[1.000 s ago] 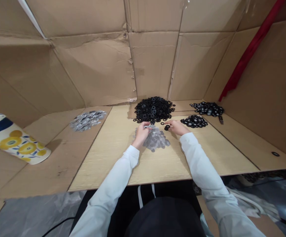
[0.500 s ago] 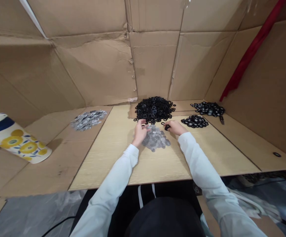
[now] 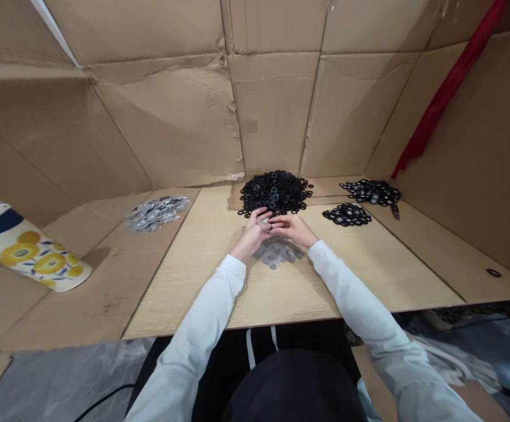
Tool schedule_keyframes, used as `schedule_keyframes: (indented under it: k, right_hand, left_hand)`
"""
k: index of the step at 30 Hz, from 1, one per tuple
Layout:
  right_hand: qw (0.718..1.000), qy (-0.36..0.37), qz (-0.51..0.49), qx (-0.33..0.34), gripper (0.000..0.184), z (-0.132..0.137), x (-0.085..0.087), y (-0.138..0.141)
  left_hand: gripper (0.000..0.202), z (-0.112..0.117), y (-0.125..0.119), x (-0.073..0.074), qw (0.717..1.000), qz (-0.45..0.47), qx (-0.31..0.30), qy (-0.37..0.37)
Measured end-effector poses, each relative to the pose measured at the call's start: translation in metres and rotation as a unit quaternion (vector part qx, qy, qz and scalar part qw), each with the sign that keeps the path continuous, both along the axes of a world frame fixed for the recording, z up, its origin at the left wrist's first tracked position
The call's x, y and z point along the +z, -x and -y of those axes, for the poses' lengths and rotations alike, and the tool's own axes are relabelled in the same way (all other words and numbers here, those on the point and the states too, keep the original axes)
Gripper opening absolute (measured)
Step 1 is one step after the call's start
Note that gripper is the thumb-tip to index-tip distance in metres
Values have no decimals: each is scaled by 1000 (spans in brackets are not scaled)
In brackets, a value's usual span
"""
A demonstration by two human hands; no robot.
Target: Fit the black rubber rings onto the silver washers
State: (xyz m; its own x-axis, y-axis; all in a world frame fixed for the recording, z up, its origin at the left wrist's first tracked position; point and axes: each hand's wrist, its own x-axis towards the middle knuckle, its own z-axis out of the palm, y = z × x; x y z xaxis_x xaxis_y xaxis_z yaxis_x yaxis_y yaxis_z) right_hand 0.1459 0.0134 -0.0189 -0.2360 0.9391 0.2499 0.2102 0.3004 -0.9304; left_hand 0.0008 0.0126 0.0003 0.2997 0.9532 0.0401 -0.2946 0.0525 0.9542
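Left hand (image 3: 252,234) and right hand (image 3: 292,228) meet, fingers close together, between the black rubber washers (image 3: 275,192) on the far side and the grey mesh discs (image 3: 278,255) on the near side; I cannot tell whether they pinch anything. Washers should be light and springy: take them by the rim.

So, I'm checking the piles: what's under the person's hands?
The left hand and right hand cover the far edge of the grey mesh discs; whatever lies beneath them is hidden.
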Motion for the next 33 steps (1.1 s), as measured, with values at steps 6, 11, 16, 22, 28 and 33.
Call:
schedule_keyframes:
  k: [6,11,16,22,28,33]
  right_hand:
    - [972,-138,150,-114,26,6,5,1]
    - [943,-190,231,-147,35,9,5,4]
    - [916,-15,360,-179,28,12,-1,8]
    - [900,27,404,-159,9,9,-6,9]
    - [928,77,324,-166,18,8,-8,5]
    - [936,88,295,-172,11,9,-6,4]
  left_hand:
    - [29,-4,1,-4,995,-43,85,-4]
    - [18,-6,2,-8,997,-33,58,38]
    - [7,-11,3,-11,990,-4,130,58]
    - [8,-14,2,-13,987,-14,150,53]
    - [10,-15,0,-17,987,-31,151,36]
    - [11,-17,0,-18,986,-20,161,28]
